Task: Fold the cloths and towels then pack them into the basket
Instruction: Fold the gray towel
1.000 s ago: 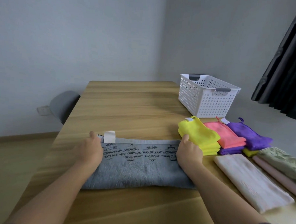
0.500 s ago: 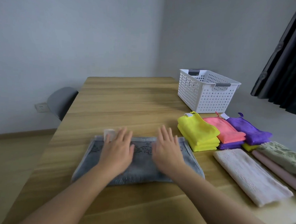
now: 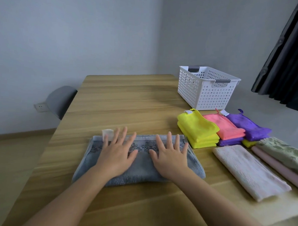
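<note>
A folded grey towel with a dark diamond band and a white tag lies on the wooden table in front of me. My left hand rests flat on its left half, fingers spread. My right hand lies flat on its right half, fingers spread too. The white perforated basket stands at the far right of the table, apart from both hands.
Right of the towel lie folded yellow cloths, pink cloths and purple cloths. Nearer the right edge are a pale pink towel and a green patterned towel. A grey chair stands at the left, a dark curtain at the right.
Both hands left the towel's far corners and moved inward onto its top, fingers now straight and spread. Since half a second ago they have slid slightly apart across the towel.
</note>
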`<state>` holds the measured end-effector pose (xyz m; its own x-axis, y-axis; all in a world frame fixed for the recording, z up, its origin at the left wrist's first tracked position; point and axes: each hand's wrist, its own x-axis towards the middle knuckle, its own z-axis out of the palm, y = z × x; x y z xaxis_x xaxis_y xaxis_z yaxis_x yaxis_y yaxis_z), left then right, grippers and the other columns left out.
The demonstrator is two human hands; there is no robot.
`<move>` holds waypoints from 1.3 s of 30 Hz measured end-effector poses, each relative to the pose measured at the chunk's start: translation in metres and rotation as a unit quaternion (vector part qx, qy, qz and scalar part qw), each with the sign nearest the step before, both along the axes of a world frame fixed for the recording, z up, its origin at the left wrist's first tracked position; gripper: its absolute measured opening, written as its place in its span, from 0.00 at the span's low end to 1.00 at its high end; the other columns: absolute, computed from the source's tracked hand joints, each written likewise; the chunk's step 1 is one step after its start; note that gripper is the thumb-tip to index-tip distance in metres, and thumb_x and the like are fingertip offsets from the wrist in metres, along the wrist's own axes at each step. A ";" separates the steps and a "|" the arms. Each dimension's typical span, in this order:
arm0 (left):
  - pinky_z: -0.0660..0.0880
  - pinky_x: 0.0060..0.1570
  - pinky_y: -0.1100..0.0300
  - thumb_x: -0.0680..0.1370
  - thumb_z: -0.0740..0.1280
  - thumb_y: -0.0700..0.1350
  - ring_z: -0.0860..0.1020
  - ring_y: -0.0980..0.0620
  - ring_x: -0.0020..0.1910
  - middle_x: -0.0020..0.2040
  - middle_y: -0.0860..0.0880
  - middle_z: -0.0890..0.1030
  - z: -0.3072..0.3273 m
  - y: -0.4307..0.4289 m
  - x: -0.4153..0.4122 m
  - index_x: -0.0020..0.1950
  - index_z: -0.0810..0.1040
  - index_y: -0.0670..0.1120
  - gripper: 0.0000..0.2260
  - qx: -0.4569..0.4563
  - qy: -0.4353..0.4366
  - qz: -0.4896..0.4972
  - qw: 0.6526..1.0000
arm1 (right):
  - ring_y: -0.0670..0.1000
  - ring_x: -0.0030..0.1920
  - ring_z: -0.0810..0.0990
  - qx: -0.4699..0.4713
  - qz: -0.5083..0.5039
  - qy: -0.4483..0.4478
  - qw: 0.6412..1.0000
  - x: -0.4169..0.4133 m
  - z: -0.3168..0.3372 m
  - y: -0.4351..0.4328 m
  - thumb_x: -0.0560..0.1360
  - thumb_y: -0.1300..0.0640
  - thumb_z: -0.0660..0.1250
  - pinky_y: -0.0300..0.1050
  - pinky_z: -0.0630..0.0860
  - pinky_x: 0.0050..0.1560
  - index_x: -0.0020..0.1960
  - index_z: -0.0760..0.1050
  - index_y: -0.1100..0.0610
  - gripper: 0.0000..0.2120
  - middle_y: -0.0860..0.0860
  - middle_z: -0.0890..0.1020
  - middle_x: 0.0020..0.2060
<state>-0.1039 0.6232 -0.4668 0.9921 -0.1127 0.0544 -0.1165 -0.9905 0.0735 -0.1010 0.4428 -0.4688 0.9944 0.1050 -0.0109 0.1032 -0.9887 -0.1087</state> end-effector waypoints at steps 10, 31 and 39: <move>0.46 0.72 0.42 0.79 0.41 0.64 0.44 0.49 0.77 0.78 0.50 0.47 -0.006 0.011 0.004 0.77 0.44 0.58 0.28 0.018 0.052 0.024 0.998 | 0.60 0.76 0.38 -0.004 0.072 0.021 0.997 -0.006 -0.011 0.004 0.78 0.35 0.41 0.67 0.36 0.70 0.77 0.43 0.43 0.29 0.54 0.42 0.77; 0.44 0.73 0.42 0.82 0.44 0.57 0.40 0.52 0.76 0.78 0.49 0.41 -0.003 -0.027 -0.022 0.78 0.44 0.48 0.27 0.007 0.075 -0.047 0.996 | 0.54 0.77 0.42 -0.052 0.129 0.013 0.990 0.027 0.002 -0.024 0.81 0.41 0.44 0.58 0.45 0.74 0.77 0.45 0.57 0.31 0.55 0.45 0.77; 0.39 0.74 0.46 0.82 0.43 0.56 0.37 0.50 0.76 0.78 0.46 0.39 -0.006 -0.045 0.030 0.77 0.40 0.44 0.28 -0.020 0.066 0.005 0.998 | 0.52 0.77 0.40 -0.038 0.106 0.039 0.993 0.060 0.000 -0.029 0.81 0.41 0.42 0.59 0.44 0.75 0.77 0.43 0.59 0.32 0.55 0.43 0.77</move>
